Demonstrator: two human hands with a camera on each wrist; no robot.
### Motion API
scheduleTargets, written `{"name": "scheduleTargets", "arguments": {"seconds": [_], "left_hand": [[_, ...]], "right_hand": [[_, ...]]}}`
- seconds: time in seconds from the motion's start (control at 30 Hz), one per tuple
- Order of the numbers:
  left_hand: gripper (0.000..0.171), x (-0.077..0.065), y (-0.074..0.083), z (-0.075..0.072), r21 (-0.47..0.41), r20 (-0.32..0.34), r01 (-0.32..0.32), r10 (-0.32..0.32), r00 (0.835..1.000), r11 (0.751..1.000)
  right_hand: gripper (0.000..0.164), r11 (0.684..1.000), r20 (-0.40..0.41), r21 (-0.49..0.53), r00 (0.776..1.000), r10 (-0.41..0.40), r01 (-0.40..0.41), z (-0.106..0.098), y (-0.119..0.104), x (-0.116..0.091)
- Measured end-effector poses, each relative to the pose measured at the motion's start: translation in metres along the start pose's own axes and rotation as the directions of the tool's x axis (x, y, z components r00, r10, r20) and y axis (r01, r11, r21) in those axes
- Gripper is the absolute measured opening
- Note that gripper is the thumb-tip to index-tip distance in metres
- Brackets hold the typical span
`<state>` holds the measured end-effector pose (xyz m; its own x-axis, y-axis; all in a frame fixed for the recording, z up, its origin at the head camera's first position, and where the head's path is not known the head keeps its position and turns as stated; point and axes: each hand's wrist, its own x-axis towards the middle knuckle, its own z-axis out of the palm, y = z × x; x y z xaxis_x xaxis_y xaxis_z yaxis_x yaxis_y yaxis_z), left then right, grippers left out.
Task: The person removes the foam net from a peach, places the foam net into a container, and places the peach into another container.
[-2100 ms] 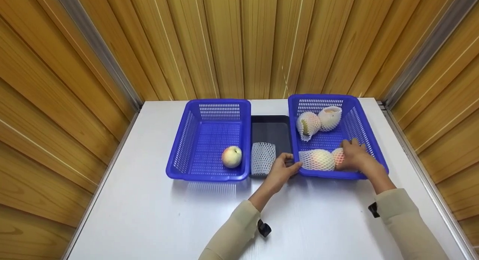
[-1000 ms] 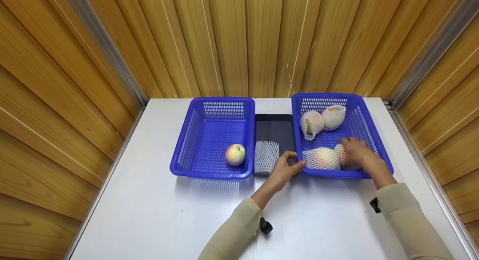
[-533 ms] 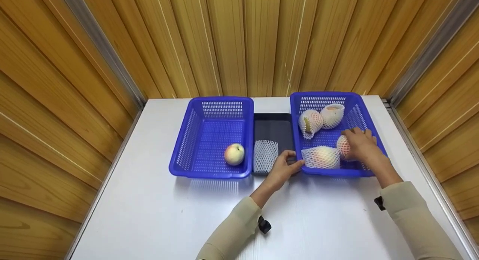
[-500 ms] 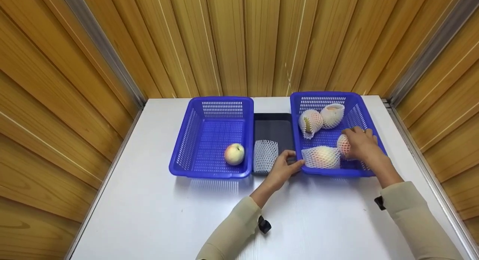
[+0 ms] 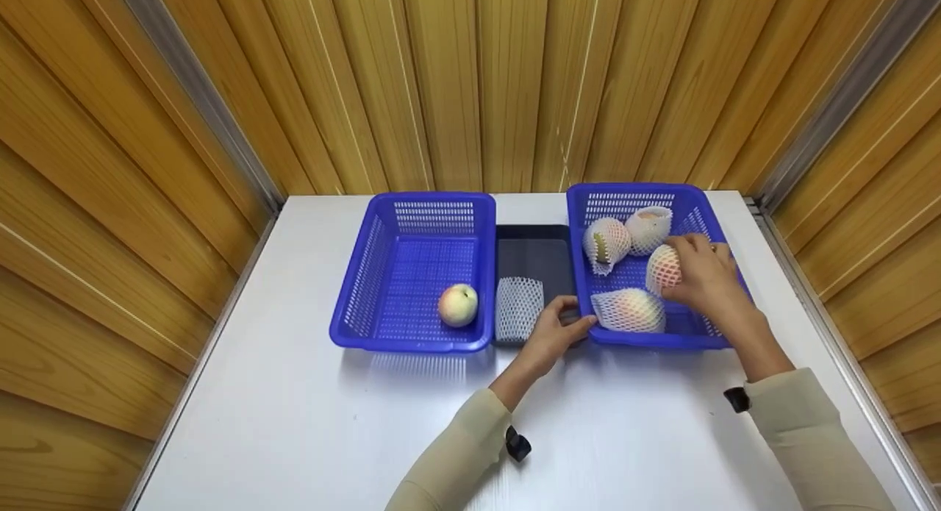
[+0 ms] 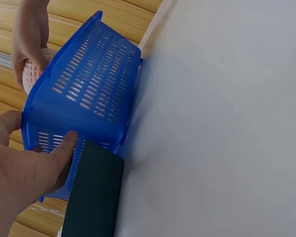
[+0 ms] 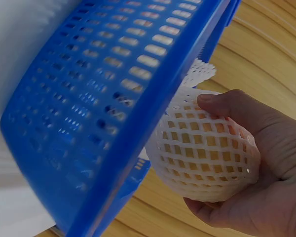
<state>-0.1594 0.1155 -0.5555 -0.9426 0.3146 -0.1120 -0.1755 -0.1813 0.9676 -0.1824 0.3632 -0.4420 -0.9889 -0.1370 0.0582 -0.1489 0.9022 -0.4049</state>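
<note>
In the head view my right hand [image 5: 706,276] grips a peach in a white foam net [image 5: 664,268], lifted inside the right blue basket [image 5: 662,340]. Thumb and fingers wrap the netted peach [image 7: 207,153] in the right wrist view, close to the basket's rim. My left hand [image 5: 551,338] holds that basket at its near left corner. The left wrist view shows the thumb at the rim and a finger against the side wall [image 6: 64,118]. Another netted peach [image 5: 632,310] lies at the basket's near side. Two more netted fruits [image 5: 607,243] sit at its far side.
A second blue basket [image 5: 412,345] stands to the left with one bare peach [image 5: 458,305] inside. Between the baskets lies a black tray [image 5: 533,250] bearing a flattened foam net [image 5: 519,309]. Wood-patterned walls [image 5: 507,92] enclose the white table [image 5: 294,393].
My right hand has raised the netted peach from the basket's near right corner, moving it up and slightly left. My left hand stays at the basket corner.
</note>
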Motion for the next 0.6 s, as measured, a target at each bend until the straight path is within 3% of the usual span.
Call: {"name": "scheduleTargets", "arguments": {"seconds": [0.2,0.4,0.6], "left_hand": [[0.044,-0.002,-0.001,-0.004,0.023,0.028,-0.003,0.003,1.0,1.0],[0.047,-0.01,0.007,-0.016,0.039,0.046,-0.038,0.037,0.998,0.999],[0.048,-0.022,0.027,-0.032,0.186,0.04,-0.117,0.111,0.993,0.976]], "right_hand": [[0.081,0.999,-0.029,0.014,0.999,-0.041,0.041,0.001,-0.02,-0.008],[0.082,0.995,-0.057,0.038,0.994,-0.091,0.093,0.007,-0.042,-0.017],[0.081,0.989,-0.087,0.054,0.988,-0.129,0.134,0.016,-0.06,-0.024]]}}
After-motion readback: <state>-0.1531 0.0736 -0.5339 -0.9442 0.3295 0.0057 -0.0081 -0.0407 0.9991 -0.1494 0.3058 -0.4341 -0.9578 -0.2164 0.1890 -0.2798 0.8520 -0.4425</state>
